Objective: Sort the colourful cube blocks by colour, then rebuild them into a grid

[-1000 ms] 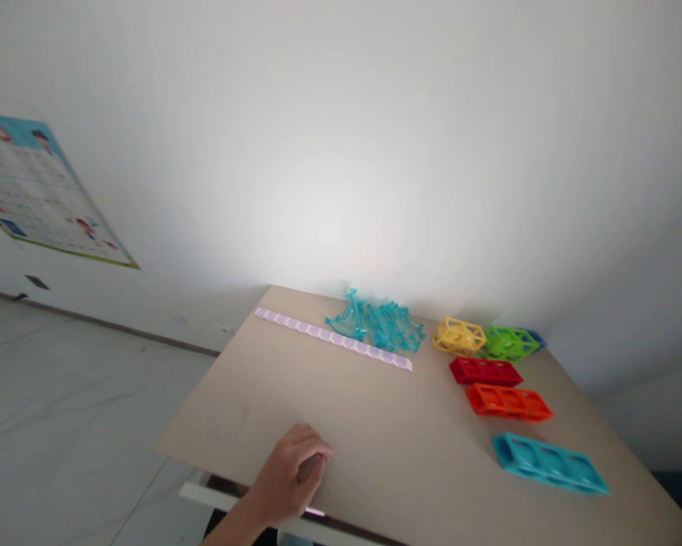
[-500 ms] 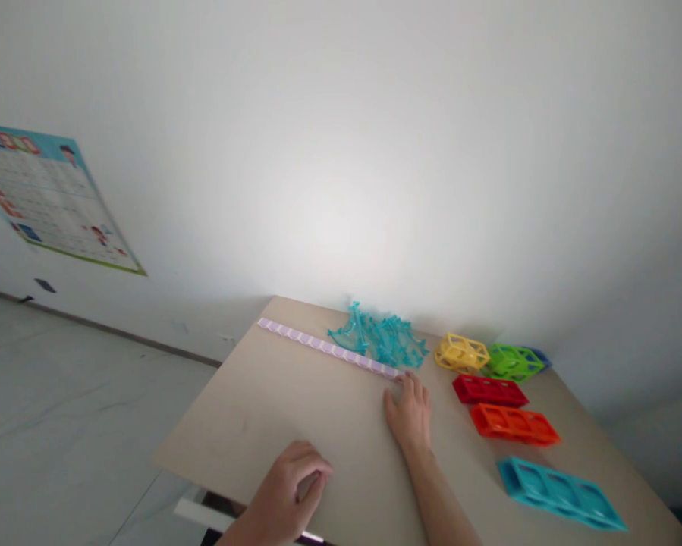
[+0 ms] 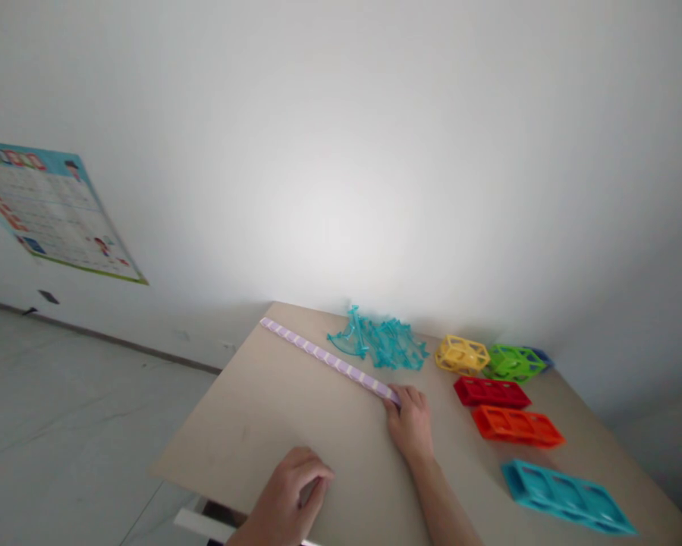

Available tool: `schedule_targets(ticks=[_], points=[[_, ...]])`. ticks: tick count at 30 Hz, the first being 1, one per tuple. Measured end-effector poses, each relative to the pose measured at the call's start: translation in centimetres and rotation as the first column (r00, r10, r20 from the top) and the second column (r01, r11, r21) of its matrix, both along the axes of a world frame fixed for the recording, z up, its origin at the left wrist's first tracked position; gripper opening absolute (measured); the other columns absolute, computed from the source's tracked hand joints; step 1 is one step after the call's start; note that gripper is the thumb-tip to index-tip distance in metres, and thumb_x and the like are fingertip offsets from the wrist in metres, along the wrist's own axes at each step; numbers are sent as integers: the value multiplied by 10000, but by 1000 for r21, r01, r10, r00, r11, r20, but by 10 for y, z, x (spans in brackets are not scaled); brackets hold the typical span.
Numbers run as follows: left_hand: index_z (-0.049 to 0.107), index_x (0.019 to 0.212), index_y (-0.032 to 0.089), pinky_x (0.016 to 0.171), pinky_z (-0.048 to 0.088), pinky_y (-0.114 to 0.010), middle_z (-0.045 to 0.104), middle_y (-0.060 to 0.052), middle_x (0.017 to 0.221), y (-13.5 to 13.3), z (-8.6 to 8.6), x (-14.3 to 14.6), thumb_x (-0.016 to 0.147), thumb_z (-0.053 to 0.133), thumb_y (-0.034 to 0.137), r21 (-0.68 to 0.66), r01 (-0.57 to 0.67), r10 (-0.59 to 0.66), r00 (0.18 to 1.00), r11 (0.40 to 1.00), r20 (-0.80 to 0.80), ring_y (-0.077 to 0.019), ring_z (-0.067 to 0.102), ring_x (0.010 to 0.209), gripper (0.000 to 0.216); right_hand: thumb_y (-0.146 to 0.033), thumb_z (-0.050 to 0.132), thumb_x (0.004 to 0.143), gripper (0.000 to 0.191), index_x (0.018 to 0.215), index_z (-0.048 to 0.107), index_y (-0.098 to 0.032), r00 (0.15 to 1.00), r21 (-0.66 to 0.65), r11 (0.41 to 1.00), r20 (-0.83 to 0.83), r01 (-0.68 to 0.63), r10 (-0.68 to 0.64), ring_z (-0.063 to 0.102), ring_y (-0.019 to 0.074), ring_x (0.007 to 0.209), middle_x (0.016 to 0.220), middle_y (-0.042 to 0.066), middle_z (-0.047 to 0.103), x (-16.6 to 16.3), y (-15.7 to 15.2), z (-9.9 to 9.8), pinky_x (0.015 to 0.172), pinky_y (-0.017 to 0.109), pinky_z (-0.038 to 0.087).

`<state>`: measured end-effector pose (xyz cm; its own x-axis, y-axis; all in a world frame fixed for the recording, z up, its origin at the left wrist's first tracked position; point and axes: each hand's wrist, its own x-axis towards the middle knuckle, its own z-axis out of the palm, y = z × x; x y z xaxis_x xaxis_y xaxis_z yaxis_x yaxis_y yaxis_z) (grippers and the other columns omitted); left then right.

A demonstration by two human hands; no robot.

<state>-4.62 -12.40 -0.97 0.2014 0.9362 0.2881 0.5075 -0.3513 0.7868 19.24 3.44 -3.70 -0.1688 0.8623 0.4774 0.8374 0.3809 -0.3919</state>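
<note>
A long pale purple strip (image 3: 323, 355) of linked tiles lies slantwise across the beige table (image 3: 272, 425). My right hand (image 3: 411, 422) grips the strip's near right end, fingers closed over it. My left hand (image 3: 290, 489) rests curled at the table's near edge, fingers bent, with nothing visible in it. A heap of clear teal pieces (image 3: 381, 341) lies just behind the strip.
To the right lie a yellow frame cube (image 3: 461, 353), a green one (image 3: 513, 362), and flat red (image 3: 491, 392), orange (image 3: 517, 425) and teal (image 3: 565, 497) frame rows. A white wall stands behind the table; a poster (image 3: 45, 212) hangs at the left. Grey floor lies left.
My right hand came into view, reached the strip's right end and closed on it; that end has swung toward me. My left hand has stayed put.
</note>
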Motion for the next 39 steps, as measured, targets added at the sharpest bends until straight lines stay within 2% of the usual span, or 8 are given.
schedule_targets(ticks=[24, 27, 30, 33, 35, 37, 38, 39], points=[[665, 877, 212, 771, 483, -311, 647, -56, 822, 0, 1, 0, 920, 471, 179, 0, -16, 16, 999, 1000, -38, -184, 605, 838, 201, -209, 505, 853, 203, 995, 646, -177, 994, -66, 992, -10, -106, 105, 575, 270, 910, 940, 112, 637, -1, -2, 6, 826, 399, 452], [653, 1049, 209, 941, 478, -390, 642, -110, 1075, 8, -6, -3, 891, 509, 195, 57, -150, 154, 984, 987, -83, -238, 586, 1061, 214, -213, 491, 868, 194, 990, 633, -162, 990, -69, 988, 3, -140, 141, 568, 264, 899, 933, 119, 624, -6, -6, 8, 819, 395, 446], [495, 1342, 202, 1087, 379, -489, 533, -145, 1333, 26, -18, -8, 898, 511, 247, 118, -332, 346, 929, 936, -132, -282, 466, 1279, 447, -253, 508, 873, 156, 941, 618, -167, 975, -84, 972, 25, -218, 221, 564, 233, 829, 876, 92, 612, -22, -21, 11, 765, 354, 443], [340, 1461, 208, 1116, 332, -525, 440, -141, 1443, 48, -26, -14, 934, 459, 294, 102, -392, 404, 899, 914, -168, -287, 355, 1379, 547, -294, 544, 847, 126, 857, 599, -181, 938, -105, 937, 58, -334, 341, 544, 203, 751, 801, 58, 597, -45, -48, 19, 702, 322, 422], [377, 1437, 184, 1116, 324, -539, 424, -151, 1448, 60, -27, -18, 927, 465, 299, 89, -422, 431, 879, 902, -202, -304, 328, 1393, 531, -344, 574, 825, 163, 842, 591, -183, 860, -139, 860, 76, -492, 504, 529, 204, 756, 807, 57, 587, -59, -66, 26, 706, 331, 410], [470, 1364, 139, 1113, 330, -524, 423, -171, 1434, 66, -27, -22, 897, 482, 244, 87, -438, 445, 858, 895, -256, -314, 342, 1380, 478, -398, 611, 799, 211, 870, 609, -199, 737, -169, 736, 68, -656, 672, 527, 214, 796, 831, 52, 580, -67, -77, 33, 732, 342, 415], [505, 1330, 128, 1111, 332, -517, 429, -175, 1425, 66, -26, -25, 876, 482, 196, 86, -444, 449, 844, 892, -293, -312, 361, 1367, 460, -386, 603, 811, 195, 887, 617, -208, 706, -175, 702, 49, -691, 707, 528, 216, 816, 840, 50, 578, -68, -78, 35, 745, 345, 420], [528, 1308, 127, 1107, 330, -518, 438, -175, 1416, 66, -24, -29, 851, 476, 143, 85, -455, 455, 824, 886, -338, -310, 382, 1353, 461, -351, 575, 838, 160, 903, 622, -213, 715, -168, 708, 22, -686, 699, 531, 217, 833, 846, 52, 578, -68, -77, 35, 757, 347, 427]])
